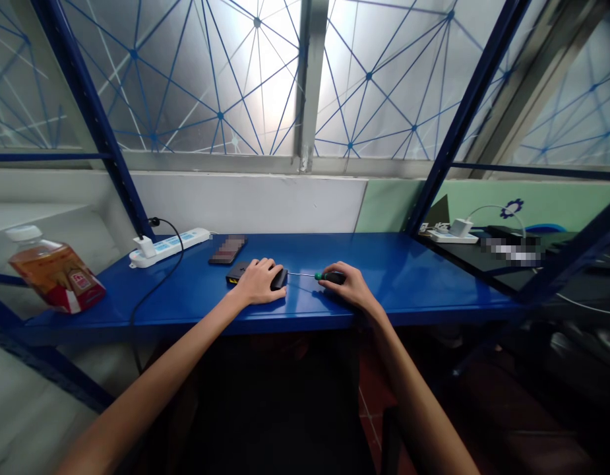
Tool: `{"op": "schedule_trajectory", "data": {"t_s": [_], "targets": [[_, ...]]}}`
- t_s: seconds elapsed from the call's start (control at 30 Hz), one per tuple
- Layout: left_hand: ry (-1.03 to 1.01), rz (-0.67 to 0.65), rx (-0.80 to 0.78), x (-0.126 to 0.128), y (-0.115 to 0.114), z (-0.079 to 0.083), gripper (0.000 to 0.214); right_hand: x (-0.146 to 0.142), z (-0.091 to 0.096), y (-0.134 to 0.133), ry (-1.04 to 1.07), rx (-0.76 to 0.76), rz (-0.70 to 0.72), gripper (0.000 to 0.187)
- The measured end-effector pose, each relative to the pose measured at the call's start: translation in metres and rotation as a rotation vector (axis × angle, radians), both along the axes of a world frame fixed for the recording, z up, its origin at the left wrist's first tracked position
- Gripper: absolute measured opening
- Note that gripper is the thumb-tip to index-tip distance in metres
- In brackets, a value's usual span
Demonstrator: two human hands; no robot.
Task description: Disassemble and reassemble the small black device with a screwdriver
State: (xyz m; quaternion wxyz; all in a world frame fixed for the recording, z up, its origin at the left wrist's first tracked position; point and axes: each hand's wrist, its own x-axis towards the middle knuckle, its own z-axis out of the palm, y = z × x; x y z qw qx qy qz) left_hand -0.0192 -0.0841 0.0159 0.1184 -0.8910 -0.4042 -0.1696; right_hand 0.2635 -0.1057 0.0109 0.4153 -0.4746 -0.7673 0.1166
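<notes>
On the blue tabletop, a small black box-shaped device (233,274) with yellow on its left end lies under my left hand (259,282). The fingers of that hand wrap over the top of the device, the thumb along its near side. My right hand (347,285) is closed around the dark handle of a screwdriver (305,274). The handle has a green collar, and the thin metal shaft points left, its tip at the right end of the device. Whether the tip sits in a screw is too small to tell.
A phone (228,250) lies behind the device. A white power strip (179,245) with a black cable (175,277) is at the back left. An orange drink bottle (57,270) stands at the left edge. Blue frame posts (463,125) rise on both sides; another dark table (483,257) adjoins at right.
</notes>
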Motion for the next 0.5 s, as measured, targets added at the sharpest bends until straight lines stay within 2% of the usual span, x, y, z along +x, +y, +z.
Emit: {"op": "schedule_trajectory", "data": {"t_s": [0.23, 0.5], "targets": [[0.004, 0.005, 0.003, 0.000, 0.000, 0.000, 0.051, -0.006, 0.010, -0.011, -0.079, -0.115, -0.011, 0.030], [-0.004, 0.007, 0.009, 0.000, 0.001, -0.002, 0.052, -0.005, 0.009, -0.010, -0.016, -0.143, 0.007, 0.039]]}}
